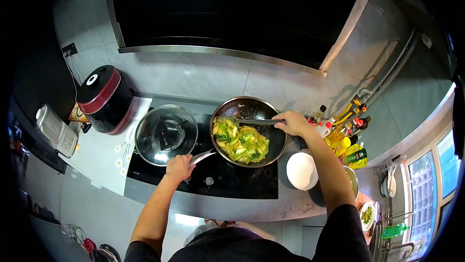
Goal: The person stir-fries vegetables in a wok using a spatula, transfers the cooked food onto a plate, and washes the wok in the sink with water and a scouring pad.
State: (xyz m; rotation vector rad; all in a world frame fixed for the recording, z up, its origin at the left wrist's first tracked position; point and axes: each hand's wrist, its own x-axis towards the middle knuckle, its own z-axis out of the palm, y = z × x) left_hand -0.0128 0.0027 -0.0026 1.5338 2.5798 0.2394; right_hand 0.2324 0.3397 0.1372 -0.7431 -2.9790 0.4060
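A dark wok (275,141) rests on the right side of the black stove, with chopped green and yellow vegetables (240,142) heaped on its left and lower part. My left hand (179,168) is closed around the wok's metal handle (202,156). Gripped in my right hand (293,123), over the wok's right rim, is a dark-handled spatula (261,122). Its far end reaches into the vegetables, so the blade is mostly hidden. A white bowl (302,171) stands on the counter below my right forearm.
A glass lid (166,135) lies over the stove's left burner. Farther left stand a red-and-black cooker (105,99) and a white appliance (56,132). Several sauce bottles (346,141) crowd the counter at right, near a plate of chopped greens (366,215). The range hood (227,15) hangs above.
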